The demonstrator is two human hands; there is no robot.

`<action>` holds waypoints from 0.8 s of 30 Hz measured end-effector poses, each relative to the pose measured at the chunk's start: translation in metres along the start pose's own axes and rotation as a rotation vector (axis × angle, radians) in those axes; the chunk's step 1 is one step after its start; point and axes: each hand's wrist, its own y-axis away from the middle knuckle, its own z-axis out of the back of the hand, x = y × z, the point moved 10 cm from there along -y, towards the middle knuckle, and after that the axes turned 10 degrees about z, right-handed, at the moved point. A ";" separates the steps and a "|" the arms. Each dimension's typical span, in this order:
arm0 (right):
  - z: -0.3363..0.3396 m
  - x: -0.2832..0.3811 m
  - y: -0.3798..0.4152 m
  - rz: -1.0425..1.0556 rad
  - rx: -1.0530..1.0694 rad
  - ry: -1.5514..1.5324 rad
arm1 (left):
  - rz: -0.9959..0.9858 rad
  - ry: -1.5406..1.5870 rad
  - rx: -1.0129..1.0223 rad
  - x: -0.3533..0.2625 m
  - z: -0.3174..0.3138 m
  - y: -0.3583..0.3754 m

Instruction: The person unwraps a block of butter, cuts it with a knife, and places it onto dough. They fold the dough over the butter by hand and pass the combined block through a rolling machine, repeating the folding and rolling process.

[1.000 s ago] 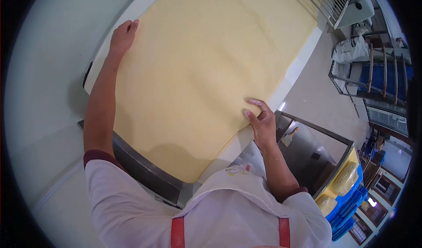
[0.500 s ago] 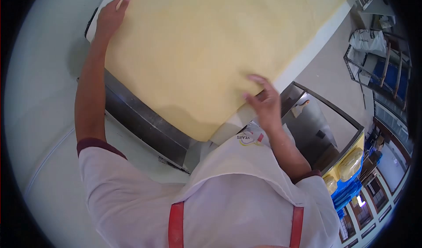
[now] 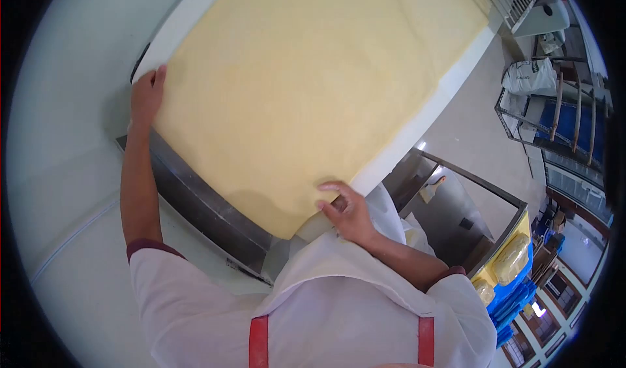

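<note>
A large pale yellow sheet (image 3: 293,94) lies spread over a white tabletop (image 3: 433,110), filling the upper middle of the view, its surface mostly smooth with faint ripples. Strips of white show along its left and right sides, and its nearest corner points toward the person's waist. The person wears a white garment with red straps (image 3: 259,342).

The left hand (image 3: 147,97) is at the sheet's left edge, near its lower left corner. Its fingers are bent and close together, with the thumb stretched along the sheet's border; whether they pinch the edge cannot be told.

The right hand (image 3: 351,216) is at the near right edge, close to the nearest corner. Its thumb and forefinger are apart in an open curve, their tips at the sheet, with nothing visibly pinched between them.

A dark metal ledge (image 3: 208,201) runs below the near left edge. To the right stands a metal-framed unit (image 3: 486,185), with yellow wrapped packages (image 3: 512,259) beside it. Farther off, a white bag (image 3: 531,77) rests on a rack (image 3: 515,120).
</note>
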 end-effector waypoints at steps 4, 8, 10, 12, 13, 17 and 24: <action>-0.007 -0.014 -0.002 0.030 0.111 -0.128 | 0.051 -0.021 -0.027 0.001 0.008 0.009; 0.031 -0.006 -0.014 0.033 -0.015 -0.383 | 0.029 -0.018 -0.009 -0.009 0.006 0.001; 0.073 0.004 -0.029 0.084 -0.142 -0.423 | 0.005 -0.036 -0.013 -0.029 0.004 -0.009; 0.106 0.017 -0.045 0.129 -0.286 -0.413 | -0.024 -0.018 -0.030 -0.059 -0.002 -0.018; 0.115 0.024 -0.055 0.164 -0.292 -0.317 | -0.038 0.008 -0.052 -0.080 -0.005 -0.025; 0.129 0.056 -0.066 0.185 -0.246 0.077 | -0.077 0.006 -0.158 -0.118 -0.011 -0.035; 0.134 0.036 -0.070 0.160 -0.211 -0.141 | -0.007 -0.049 -0.137 -0.106 -0.013 -0.036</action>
